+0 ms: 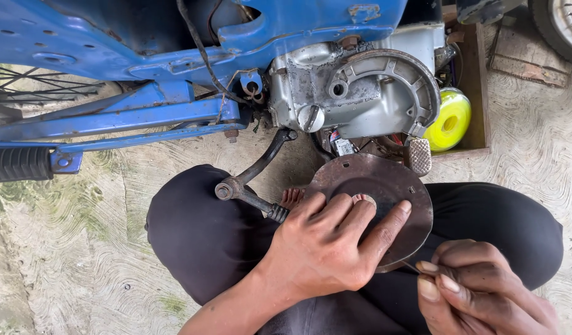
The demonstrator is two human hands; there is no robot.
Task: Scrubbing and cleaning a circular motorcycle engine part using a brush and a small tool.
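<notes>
My left hand lies spread over a round, rusty brown metal cover plate and holds it against my knees. My right hand is at the lower right, fingers pinched on a thin metal tool whose tip touches the plate's lower edge. Just beyond the plate is the grey motorcycle engine with its open round side housing. A black kick-start lever hangs down from the engine, to the left of the plate.
The blue motorcycle frame fills the top left, with a black rubber footpeg. A wooden box holding a yellow-green spool stands at the right. A wheel is at the top right. Below is swirled concrete floor.
</notes>
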